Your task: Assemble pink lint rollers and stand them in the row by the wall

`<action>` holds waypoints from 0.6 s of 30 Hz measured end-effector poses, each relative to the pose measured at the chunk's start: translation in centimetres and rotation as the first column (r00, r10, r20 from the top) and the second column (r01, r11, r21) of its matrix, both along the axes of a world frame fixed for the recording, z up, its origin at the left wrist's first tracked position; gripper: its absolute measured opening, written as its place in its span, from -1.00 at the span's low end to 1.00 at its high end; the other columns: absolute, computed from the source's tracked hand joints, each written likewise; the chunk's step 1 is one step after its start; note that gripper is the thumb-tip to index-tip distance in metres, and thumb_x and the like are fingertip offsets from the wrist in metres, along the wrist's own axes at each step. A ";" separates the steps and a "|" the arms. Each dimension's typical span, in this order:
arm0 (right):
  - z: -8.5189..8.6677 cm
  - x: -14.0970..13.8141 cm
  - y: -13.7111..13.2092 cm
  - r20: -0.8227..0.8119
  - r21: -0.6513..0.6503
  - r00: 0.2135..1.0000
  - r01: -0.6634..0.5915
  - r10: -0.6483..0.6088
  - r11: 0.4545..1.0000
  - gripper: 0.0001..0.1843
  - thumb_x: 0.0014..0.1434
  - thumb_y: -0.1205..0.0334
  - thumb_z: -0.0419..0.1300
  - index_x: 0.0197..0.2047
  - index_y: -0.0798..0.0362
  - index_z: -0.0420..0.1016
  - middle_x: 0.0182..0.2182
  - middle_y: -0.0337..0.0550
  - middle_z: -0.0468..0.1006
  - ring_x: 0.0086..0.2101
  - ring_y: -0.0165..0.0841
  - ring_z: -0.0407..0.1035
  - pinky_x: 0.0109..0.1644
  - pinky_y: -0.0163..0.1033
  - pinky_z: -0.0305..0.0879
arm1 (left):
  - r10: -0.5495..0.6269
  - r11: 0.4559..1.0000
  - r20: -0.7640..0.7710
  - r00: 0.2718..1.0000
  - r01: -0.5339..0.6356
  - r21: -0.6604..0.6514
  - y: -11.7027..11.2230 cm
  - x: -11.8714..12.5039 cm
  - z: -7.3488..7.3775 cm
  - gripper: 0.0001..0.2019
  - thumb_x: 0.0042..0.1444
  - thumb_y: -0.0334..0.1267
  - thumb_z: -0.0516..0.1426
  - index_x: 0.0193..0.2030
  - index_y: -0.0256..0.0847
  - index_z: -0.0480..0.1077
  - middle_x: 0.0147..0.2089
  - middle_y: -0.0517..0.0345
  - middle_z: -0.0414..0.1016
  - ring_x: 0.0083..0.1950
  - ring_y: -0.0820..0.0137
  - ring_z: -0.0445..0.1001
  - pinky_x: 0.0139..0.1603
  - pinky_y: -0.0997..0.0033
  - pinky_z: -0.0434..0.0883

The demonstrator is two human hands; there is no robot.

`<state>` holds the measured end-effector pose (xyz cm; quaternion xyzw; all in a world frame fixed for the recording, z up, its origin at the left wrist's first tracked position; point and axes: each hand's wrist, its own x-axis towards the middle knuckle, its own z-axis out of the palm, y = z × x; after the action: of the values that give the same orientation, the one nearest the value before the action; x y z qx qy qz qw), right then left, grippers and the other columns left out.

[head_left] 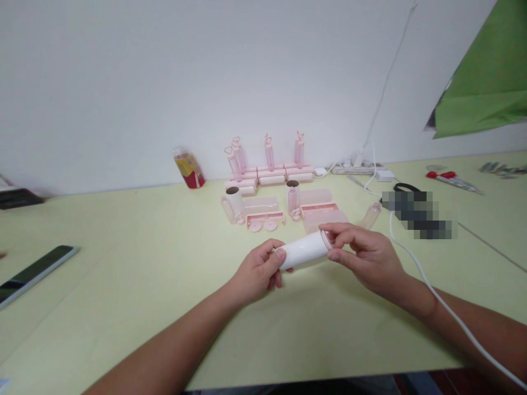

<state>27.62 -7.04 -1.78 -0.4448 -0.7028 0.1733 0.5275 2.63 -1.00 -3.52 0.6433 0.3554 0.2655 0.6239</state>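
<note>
Between my two hands a white lint roller roll [303,250] is held above the table, its right end tilted slightly up. My left hand [259,269] is closed around the left end, thumb on top. At the right end, my right hand [364,255] pinches the pink end cap [326,240] with thumb and fingers. Whether the cap is fully seated cannot be made out. Just beyond stand two more white rolls [235,204] with brown cores. Near them lie a pink frame [265,218], two pink discs [255,226] and clear pink covers [325,220].
Against the wall, pink handles [269,153] stand on several pink cases [272,178]. A red-yellow package [189,169] is to their left. On the right are a power strip [358,169], red-handled scissors [448,178] and a white cable [415,263] crossing my right forearm. A phone [37,271] lies left.
</note>
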 end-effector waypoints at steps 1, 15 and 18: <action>0.0 0.0 0.0 0.002 -0.001 1.000 -0.007 0.007 1.000 -0.85 0.14 0.20 0.34 -0.39 0.01 0.46 -0.05 -0.04 0.61 -0.12 -0.23 0.51 0.00 -0.13 0.35 | -0.010 1.000 -0.008 1.000 0.010 0.018 0.0 -0.1 0.0 -0.56 0.21 0.15 0.07 -0.09 -0.24 0.29 -0.41 0.19 0.45 -0.62 0.59 0.26 -0.63 0.61 0.13; 0.3 0.4 -0.3 0.041 0.180 0.999 -0.010 0.002 0.984 -0.74 0.11 0.20 0.35 -0.11 -0.07 0.50 0.06 0.03 0.43 0.10 -0.06 0.32 0.09 0.07 0.32 | -0.056 0.958 -0.233 0.971 0.118 0.260 -0.9 0.0 1.5 -0.50 0.07 0.07 0.24 0.01 -0.29 0.38 -0.31 0.18 0.36 -0.36 0.46 0.28 -0.39 0.51 0.20; 0.0 -0.1 -0.6 -0.137 0.246 0.990 0.074 -0.041 0.966 -0.55 0.12 0.20 0.32 0.09 -0.14 0.37 0.12 0.01 0.31 -0.02 -0.12 0.35 -0.05 0.03 0.40 | -0.052 0.958 -0.223 0.973 0.111 0.264 -0.8 0.0 1.3 -0.50 0.08 0.06 0.23 0.02 -0.28 0.37 -0.29 0.17 0.36 -0.34 0.45 0.29 -0.38 0.50 0.21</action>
<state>27.56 -7.65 -1.79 -0.3823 -0.6697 0.0965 0.6293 2.61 -1.85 -2.19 0.7626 0.3531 0.2155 0.4973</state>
